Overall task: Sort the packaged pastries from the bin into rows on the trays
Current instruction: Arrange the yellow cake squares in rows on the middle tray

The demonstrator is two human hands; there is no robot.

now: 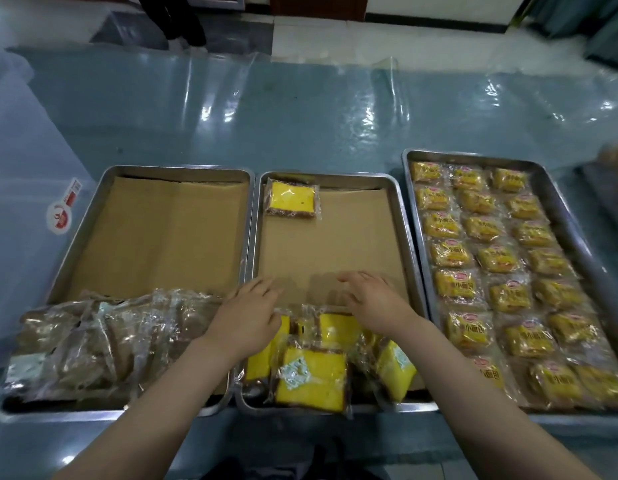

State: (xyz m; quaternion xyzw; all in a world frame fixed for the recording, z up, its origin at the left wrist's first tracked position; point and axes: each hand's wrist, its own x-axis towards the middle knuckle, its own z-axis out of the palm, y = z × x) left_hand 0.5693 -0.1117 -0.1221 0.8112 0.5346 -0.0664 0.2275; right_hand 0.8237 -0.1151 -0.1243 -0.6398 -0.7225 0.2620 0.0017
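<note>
Three metal trays stand side by side on the table. The middle tray (pixel 403 216), lined with brown cardboard, holds one packaged yellow cake (pixel 292 201) at its far left corner and a loose pile of yellow cake packs (pixel 312 372) at its near end. My left hand (pixel 247 318) and my right hand (pixel 377 301) rest palm down on the far edge of that pile, fingers spread; I cannot tell whether either grips a pack. The left tray (pixel 72 244) carries a heap of brown pastries in clear wrap (pixel 103 341) at its near end.
The right tray (pixel 557 188) is filled with neat rows of yellow wrapped small breads (pixel 480 258). Clear plastic sheeting covers the blue table (pixel 300 109). A round red-and-white sticker (pixel 60 216) lies left of the trays. Another person's legs (pixel 183 22) stand beyond the table.
</note>
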